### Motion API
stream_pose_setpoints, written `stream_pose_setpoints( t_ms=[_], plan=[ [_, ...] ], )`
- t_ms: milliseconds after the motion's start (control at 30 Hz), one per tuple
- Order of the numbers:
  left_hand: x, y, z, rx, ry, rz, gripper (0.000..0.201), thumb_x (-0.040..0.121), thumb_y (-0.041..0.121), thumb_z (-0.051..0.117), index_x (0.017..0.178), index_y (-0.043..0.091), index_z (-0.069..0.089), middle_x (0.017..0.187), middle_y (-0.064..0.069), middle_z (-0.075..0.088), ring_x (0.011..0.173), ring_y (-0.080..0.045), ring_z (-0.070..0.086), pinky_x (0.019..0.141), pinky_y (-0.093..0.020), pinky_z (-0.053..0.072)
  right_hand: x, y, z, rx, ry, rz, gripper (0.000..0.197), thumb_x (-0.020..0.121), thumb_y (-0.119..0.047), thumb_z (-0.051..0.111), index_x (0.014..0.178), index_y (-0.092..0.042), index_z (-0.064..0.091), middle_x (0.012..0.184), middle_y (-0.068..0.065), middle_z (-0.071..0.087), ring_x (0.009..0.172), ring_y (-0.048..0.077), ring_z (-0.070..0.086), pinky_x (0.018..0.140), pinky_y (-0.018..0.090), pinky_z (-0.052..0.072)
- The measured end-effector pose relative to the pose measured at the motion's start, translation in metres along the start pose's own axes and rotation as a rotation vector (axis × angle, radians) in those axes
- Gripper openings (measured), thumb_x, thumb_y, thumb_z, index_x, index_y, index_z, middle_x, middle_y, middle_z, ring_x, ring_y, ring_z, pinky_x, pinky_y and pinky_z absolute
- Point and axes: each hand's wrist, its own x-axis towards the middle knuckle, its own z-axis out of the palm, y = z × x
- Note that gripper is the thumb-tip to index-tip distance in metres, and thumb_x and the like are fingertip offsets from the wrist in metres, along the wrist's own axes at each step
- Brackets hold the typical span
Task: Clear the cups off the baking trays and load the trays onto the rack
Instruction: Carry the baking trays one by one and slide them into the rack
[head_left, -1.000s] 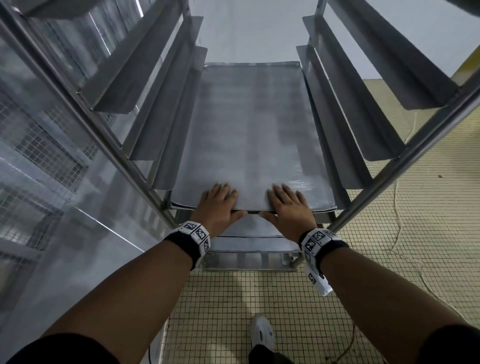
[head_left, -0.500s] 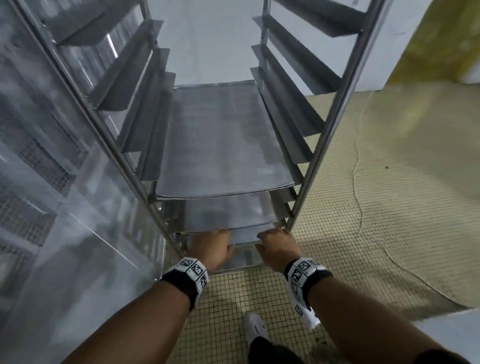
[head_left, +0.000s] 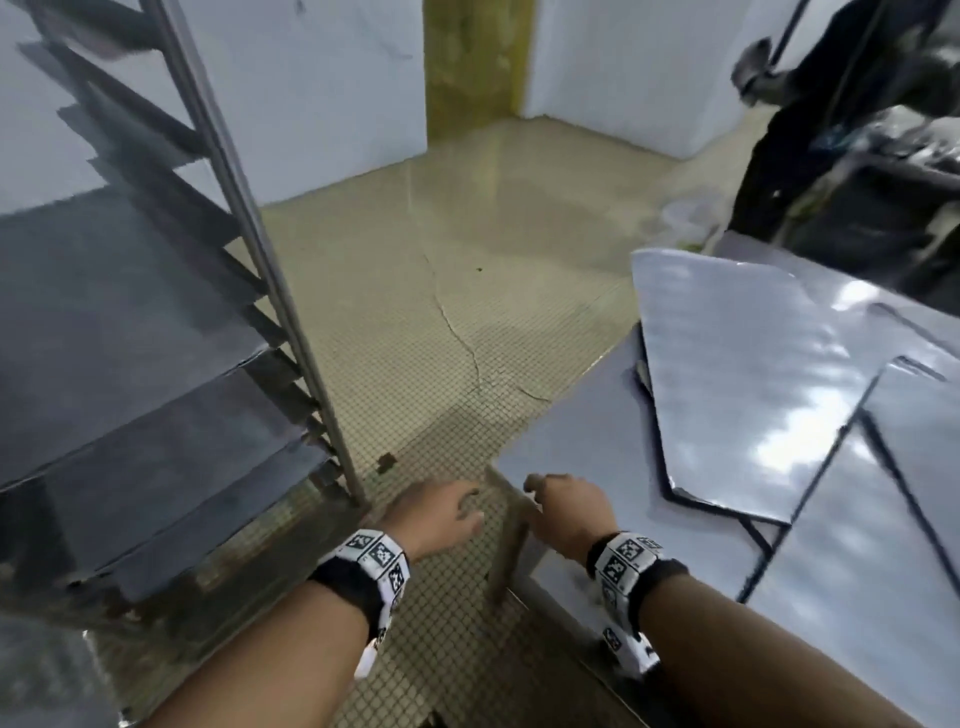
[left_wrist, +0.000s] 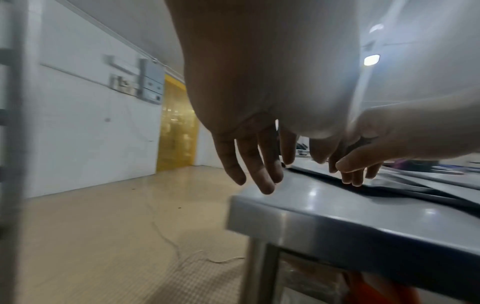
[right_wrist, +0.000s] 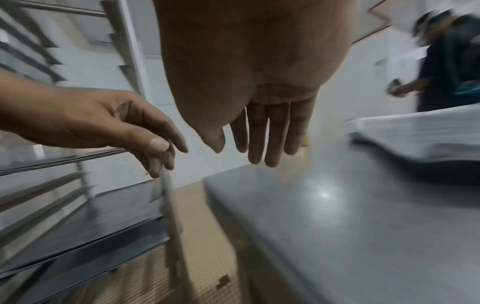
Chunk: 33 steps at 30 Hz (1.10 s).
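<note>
Between rack (head_left: 156, 364) and table (head_left: 597, 441), left hand (head_left: 434, 512) empty, fingers loose, right hand (head_left: 569, 512) likewise

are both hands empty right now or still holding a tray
Empty. The left hand and right hand hang with loose fingers above the table corner, gripping nothing; trays sit in the rack.
</note>
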Motion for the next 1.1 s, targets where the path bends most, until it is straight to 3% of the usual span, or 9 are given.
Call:
stream_pose_setpoints(
  t_ms=[67,233,367,500,633,767,967,1100],
  plan=[
    [0.02,0.048,0.01,0.016,0.029,0.098,0.042,0.093,0.054,0.053,0.127,0.029,0.062,0.107,0.007,0.07,0.095,-0.016,0.066,0.084,-0.038,0.057,-0.027,0.051,-0.007,0.029,0.033,0.102,0.038,0.098,-0.049,0.045,0.122,-0.026,0.062,0.118,-0.001,0.07,0.106,0.025,0.065,0.082,0.034,0.052],
    [0.064,0.171,0.055,0.061,-0.017,0.287,0.047,0.094,0.054,0.053,0.133,0.029,0.06,0.117,0.005,0.071,0.106,-0.018,0.065,0.091,-0.034,0.052,-0.108,0.172,-0.013,0.059,0.083,0.321,0.037,0.097,-0.051,0.046,0.12,-0.027,0.062,0.12,-0.003,0.068,0.109,0.024,0.064,0.085,0.035,0.051],
    [0.08,0.263,0.104,0.044,-0.089,0.37,0.046,0.095,0.051,0.055,0.134,0.027,0.061,0.12,0.001,0.07,0.108,-0.019,0.065,0.091,-0.031,0.049,-0.176,0.256,-0.009,0.095,0.103,0.461,0.035,0.097,-0.05,0.046,0.116,-0.026,0.063,0.115,-0.003,0.065,0.107,0.023,0.062,0.082,0.034,0.048],
    [0.095,0.326,0.153,0.035,-0.119,0.392,0.046,0.094,0.051,0.056,0.133,0.027,0.06,0.128,0.003,0.067,0.116,-0.017,0.062,0.095,-0.03,0.048,-0.232,0.33,-0.002,0.124,0.169,0.604,0.035,0.096,-0.05,0.048,0.119,-0.028,0.063,0.119,-0.005,0.061,0.115,0.019,0.056,0.083,0.034,0.048],
    [0.112,0.357,0.182,-0.033,-0.063,0.295,0.058,0.095,0.051,0.055,0.146,0.024,0.047,0.148,0.002,0.045,0.125,-0.025,0.056,0.104,-0.036,0.045,-0.274,0.39,0.001,0.145,0.241,0.729,0.037,0.096,-0.048,0.051,0.126,-0.028,0.061,0.129,-0.004,0.059,0.121,0.019,0.053,0.086,0.036,0.05],
    [0.122,0.369,0.197,-0.092,0.019,0.203,0.062,0.094,0.049,0.059,0.146,0.019,0.045,0.144,-0.006,0.042,0.12,-0.029,0.056,0.102,-0.035,0.046,-0.302,0.43,0.004,0.179,0.257,0.827,0.036,0.098,-0.041,0.05,0.128,-0.025,0.061,0.131,-0.001,0.059,0.122,0.022,0.053,0.088,0.037,0.049],
    [0.118,0.372,0.201,-0.116,0.018,0.181,0.06,0.095,0.046,0.059,0.146,0.018,0.044,0.144,-0.009,0.04,0.122,-0.03,0.055,0.102,-0.035,0.046,-0.31,0.431,0.018,0.211,0.204,0.872,0.028,0.099,-0.038,0.048,0.115,-0.027,0.069,0.11,-0.003,0.065,0.103,0.02,0.062,0.075,0.031,0.044],
    [0.108,0.366,0.196,-0.151,0.008,0.18,0.055,0.092,0.042,0.065,0.141,0.024,0.049,0.135,-0.007,0.039,0.109,-0.029,0.06,0.095,-0.031,0.048,-0.314,0.414,0.025,0.289,0.25,0.922,0.025,0.1,-0.034,0.045,0.113,-0.027,0.066,0.104,-0.003,0.06,0.099,0.019,0.059,0.077,0.034,0.049]
  ],
)
